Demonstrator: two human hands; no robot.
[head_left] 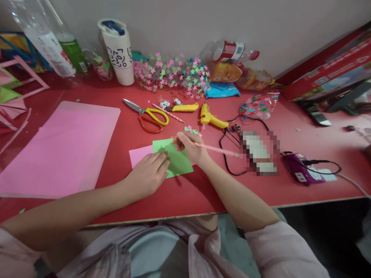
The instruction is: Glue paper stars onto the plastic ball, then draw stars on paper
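A green sheet of paper (179, 164) lies on the red table, partly over a smaller pink sheet (140, 154). My left hand (150, 172) rests flat across both sheets, fingers stretched out toward the right. Above the green paper's upper right part, my right hand (191, 146) is closed around a pink pencil (217, 149), whose back end points right. Its tip is hidden by the fingers. Just beyond this hand sits a small heap of green and pink paper stars (191, 130).
Scissors (147, 114), a striped pencil (169, 113), a yellow cutter (184, 108) and a yellow glue gun (213, 117) lie beyond the hands. Large pink sheets (60, 150) spread at left. A white tumbler (120, 58) stands by the wall. A purple power strip (301, 168) is at right.
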